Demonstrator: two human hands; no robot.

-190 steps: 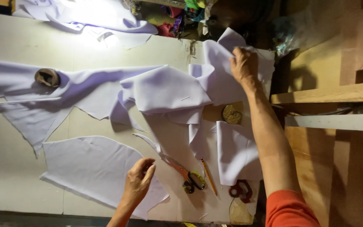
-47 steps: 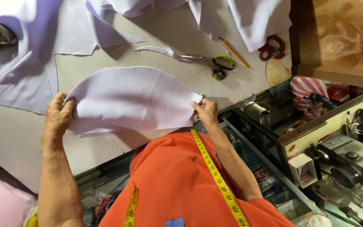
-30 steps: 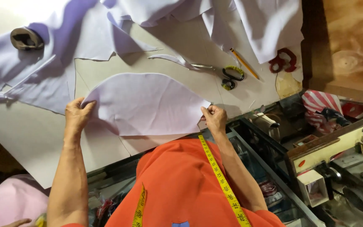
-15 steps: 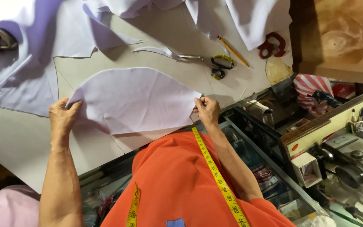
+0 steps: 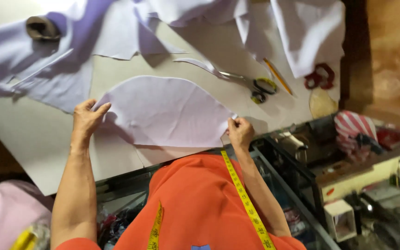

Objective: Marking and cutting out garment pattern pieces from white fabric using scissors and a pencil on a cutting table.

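Observation:
A curved, dome-shaped piece of pale lilac cloth (image 5: 163, 113) lies near the front edge of the white table (image 5: 33, 139). My left hand (image 5: 87, 119) grips its left corner with thumb and fingers. My right hand (image 5: 240, 132) pinches its right corner. The cloth is stretched between both hands, its straight edge toward me. I wear an orange shirt with a yellow measuring tape (image 5: 244, 201) around my neck.
Large lilac cloth pieces (image 5: 70, 51) cover the far table. Scissors with yellow-green handles (image 5: 251, 85), a pencil (image 5: 278, 76), red-handled scissors (image 5: 319, 76) and a dark round weight (image 5: 41, 28) lie there. A glass counter (image 5: 297, 185) with cluttered shelves stands to the right. Pink cloth (image 5: 5, 213) sits lower left.
Earlier my hands were spread over the big cloth pile. Now both hold the cut piece at the table's near edge; over the last second it shifted slightly while staying stretched.

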